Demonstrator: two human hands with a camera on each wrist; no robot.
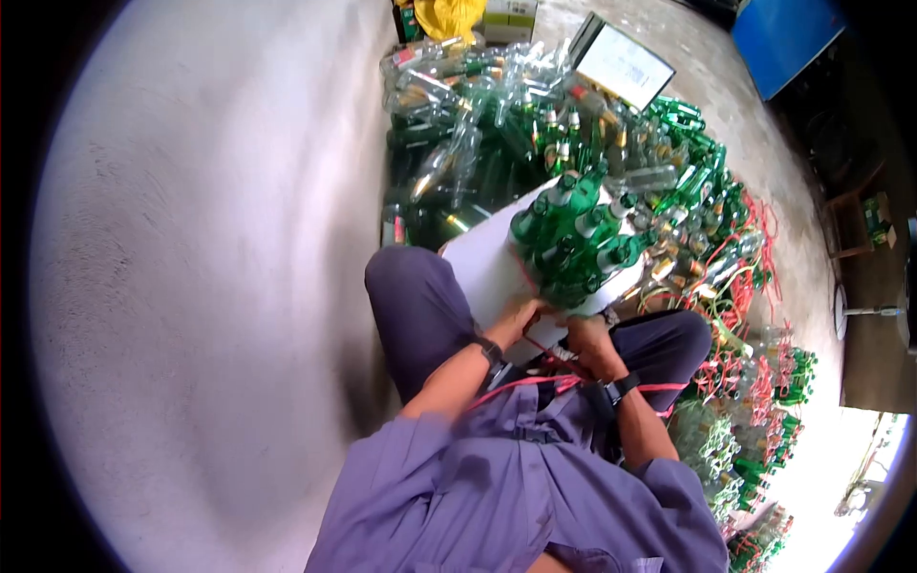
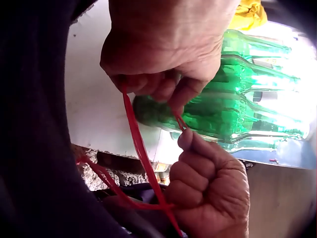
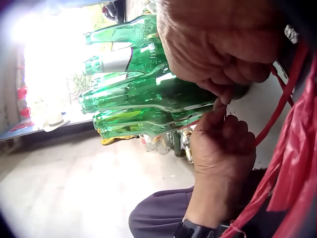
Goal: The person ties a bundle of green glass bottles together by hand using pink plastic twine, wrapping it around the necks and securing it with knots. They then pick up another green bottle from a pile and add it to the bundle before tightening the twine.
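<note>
A bundle of several green glass bottles (image 1: 573, 234) stands upright on a white board (image 1: 482, 272) between the person's knees. Close against its near side, the left hand (image 1: 516, 321) and the right hand (image 1: 592, 346) meet, fingertips almost touching. Both pinch a red plastic string (image 2: 141, 148) at the bottles' lower part, as the left wrist view shows. There the left hand (image 2: 163, 44) has curled fingers with the string hanging from them, and the right hand (image 2: 210, 188) pinches it between thumb and forefinger. Loose string runs down across the lap.
Beyond the board lies a large heap of clear and green bottles (image 1: 458, 124), with a white carton (image 1: 626, 69) on it. A pale wall (image 1: 210, 239) rises at the left. String-tied bottle bundles (image 1: 726, 444) and loose red string (image 1: 755, 258) lie at the right.
</note>
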